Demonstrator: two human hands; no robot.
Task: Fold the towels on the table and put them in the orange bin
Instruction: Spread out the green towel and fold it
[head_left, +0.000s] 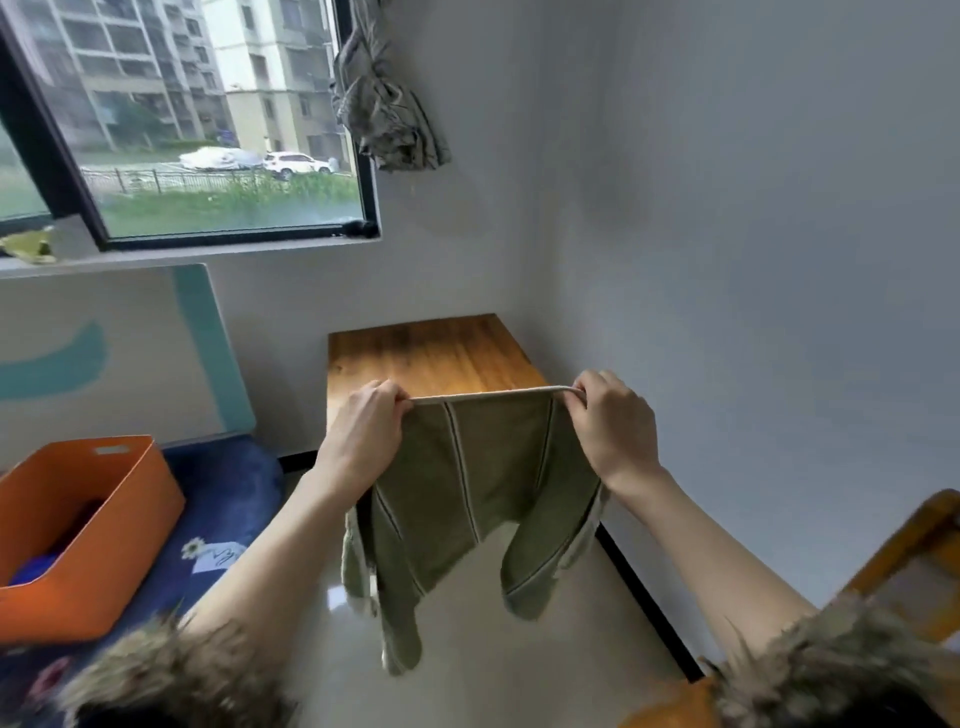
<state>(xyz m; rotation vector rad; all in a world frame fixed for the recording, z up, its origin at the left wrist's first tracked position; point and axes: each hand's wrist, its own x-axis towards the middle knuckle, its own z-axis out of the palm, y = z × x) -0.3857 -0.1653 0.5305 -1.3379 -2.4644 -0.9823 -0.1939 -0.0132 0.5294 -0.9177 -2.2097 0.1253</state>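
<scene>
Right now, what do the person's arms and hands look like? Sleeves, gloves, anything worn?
Both forearms are bare from wrist to near the elbow. The left hand and right hand wear no gloves, and no rings, watch or bands show. Shaggy brown-grey fur trim edges each sleeve at the bottom of the view, and an orange patch of garment shows by the right one.

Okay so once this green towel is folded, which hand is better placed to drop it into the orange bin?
Probably the left hand. The orange bin sits low on the person's left. The right hand grips the green towel's far top corner and would have to cross over.
</scene>
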